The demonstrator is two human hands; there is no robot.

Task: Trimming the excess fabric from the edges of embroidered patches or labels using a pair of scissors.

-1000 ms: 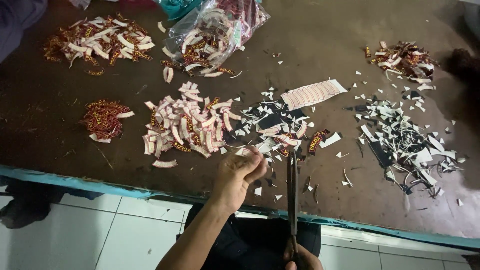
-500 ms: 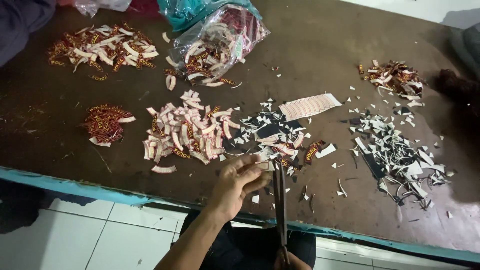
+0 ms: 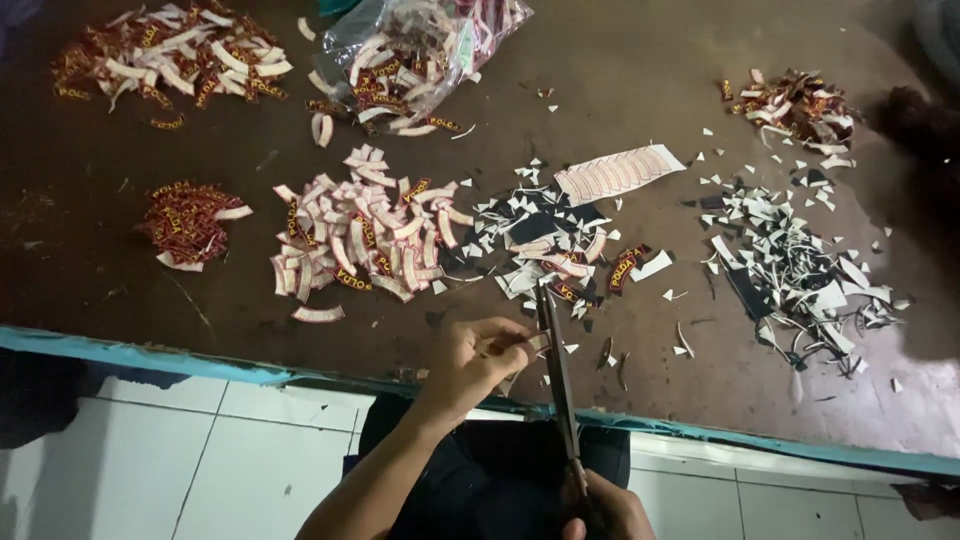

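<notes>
- While our right hand (image 3: 605, 510) grips the scissors (image 3: 558, 385) by the handles, blades point away over the table's blue edge (image 3: 150, 357).
- Just left of the blades, our left hand (image 3: 480, 358) pinches a small curved patch (image 3: 530, 345), steadying it for trimming.
- Beyond lie trimmed patches (image 3: 360, 235) and offcuts (image 3: 790, 260).

One pair of scissors (image 3: 556, 370). One clear plastic bag (image 3: 425, 45) of patches. Three loose heaps of curved red-and-white patches: one (image 3: 170, 55) at the far left, one (image 3: 365, 235) in the middle, one smaller (image 3: 790, 105) at the far right. One small red pile (image 3: 185, 220). One white strip (image 3: 618, 172). Two spreads of offcuts (image 3: 545, 235) (image 3: 800, 270), the scraps too many to count. Two hands: left (image 3: 480, 360), right (image 3: 605, 510).
</notes>
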